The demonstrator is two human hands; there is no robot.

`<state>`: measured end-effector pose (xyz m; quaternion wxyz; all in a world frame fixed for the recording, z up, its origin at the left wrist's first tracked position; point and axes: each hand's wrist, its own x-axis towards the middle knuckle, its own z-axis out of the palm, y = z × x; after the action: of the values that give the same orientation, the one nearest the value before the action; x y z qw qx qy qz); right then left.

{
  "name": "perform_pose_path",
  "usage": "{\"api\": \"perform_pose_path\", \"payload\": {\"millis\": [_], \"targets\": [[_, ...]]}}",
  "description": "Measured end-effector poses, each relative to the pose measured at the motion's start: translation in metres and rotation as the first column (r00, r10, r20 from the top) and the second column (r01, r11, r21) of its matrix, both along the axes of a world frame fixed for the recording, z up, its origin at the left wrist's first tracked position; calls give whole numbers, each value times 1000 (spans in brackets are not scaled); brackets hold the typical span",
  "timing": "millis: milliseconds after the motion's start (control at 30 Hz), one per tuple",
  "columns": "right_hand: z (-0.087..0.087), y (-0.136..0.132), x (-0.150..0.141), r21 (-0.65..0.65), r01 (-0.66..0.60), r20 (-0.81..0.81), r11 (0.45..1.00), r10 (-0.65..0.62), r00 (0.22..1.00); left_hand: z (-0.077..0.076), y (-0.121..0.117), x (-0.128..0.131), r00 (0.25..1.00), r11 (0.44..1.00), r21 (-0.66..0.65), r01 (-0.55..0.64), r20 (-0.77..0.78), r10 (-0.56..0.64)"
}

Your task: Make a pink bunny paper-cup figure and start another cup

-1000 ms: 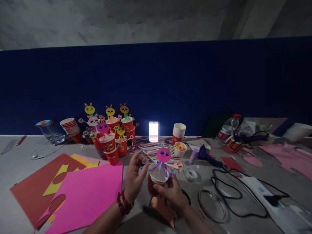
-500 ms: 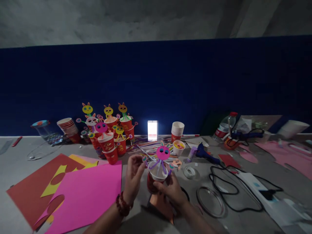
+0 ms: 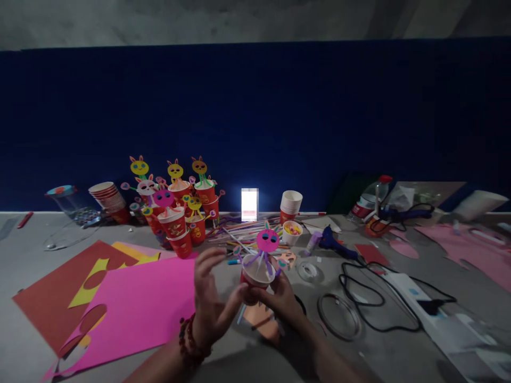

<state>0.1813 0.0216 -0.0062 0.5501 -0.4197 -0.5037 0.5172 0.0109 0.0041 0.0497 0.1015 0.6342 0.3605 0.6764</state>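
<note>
A red paper cup (image 3: 258, 274) with a white rim is gripped by my right hand (image 3: 284, 303) from its right side. A pink paper bunny face (image 3: 267, 241) on purple pipe-cleaner legs rises from the cup, with small round paws at either side. My left hand (image 3: 212, 295) is spread to the left of the cup, its thumb tip close to or touching the cup's lower side; I cannot tell which. Beneath the cup lies an orange paper piece (image 3: 262, 322).
Finished bunny cups (image 3: 175, 223) are stacked at the back left. Pink card (image 3: 151, 314) and red card (image 3: 43, 298) lie in front of them. Pipe cleaners (image 3: 239, 232), a blue glue gun (image 3: 335, 244), tape roll (image 3: 308, 271), wire coil (image 3: 339, 317) and power strip (image 3: 423, 303) occupy the middle and right.
My left hand has moved left and opened away from the bunny's paw. The cup, in my right hand, is tilted more and held slightly higher. The view has dipped a little.
</note>
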Motion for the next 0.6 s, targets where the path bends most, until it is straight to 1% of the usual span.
{"api": "perform_pose_path", "payload": {"millis": [33, 67, 100, 133, 167, 200, 233, 267, 300, 400, 433, 500, 600], "targets": [[0, -1, -1, -17, -19, -36, 1000, 18, 999, -4, 3, 0, 997, 995, -78, 54, 51, -50], [-1, -2, -1, -26, -41, -55, 999, 39, 998, -9, 6, -1, 988, 972, -189, 140, 91, -125], [-2, -3, -2, -31, -66, -58, 997, 64, 996, -14, 10, -2, 965, 912, -321, 257, 138, -223], [-3, -4, -2, -26, -90, -45, 996, 89, 995, -19, 13, -3, 926, 814, -440, 378, 200, -321], [-4, -4, -2, -12, -104, -18, 994, 104, 994, -24, 15, -3, 874, 697, -529, 485, 262, -409], [-5, -3, -2, 5, -108, 18, 994, 108, 994, -30, 17, -4, 823, 590, -580, 561, 318, -470], [-6, -2, -1, 21, -106, 62, 994, 105, 993, -35, 18, -4, 795, 529, -605, 595, 350, -495], [-7, -1, 0, 34, -97, 107, 995, 93, 990, -40, 19, -3, 785, 504, -611, 611, 380, -490], [-7, 1, 1, 41, -88, 147, 995, 81, 986, -44, 19, -2, 777, 490, -611, 622, 403, -484], [-4, 6, 6, 67, -74, 195, 995, 60, 979, -53, 18, 0, 774, 500, -591, 632, 457, -439], [-2, 8, 8, 85, -73, 181, 994, 57, 982, -55, 18, 1, 782, 514, -589, 623, 463, -417], [3, 9, 12, 128, -67, 120, 990, 51, 991, -57, 17, 1, 817, 560, -596, 575, 448, -363], [13, 9, 14, 153, -26, 48, 988, 19, 999, -57, 15, -1, 880, 636, -609, 474, 356, -315]]}}
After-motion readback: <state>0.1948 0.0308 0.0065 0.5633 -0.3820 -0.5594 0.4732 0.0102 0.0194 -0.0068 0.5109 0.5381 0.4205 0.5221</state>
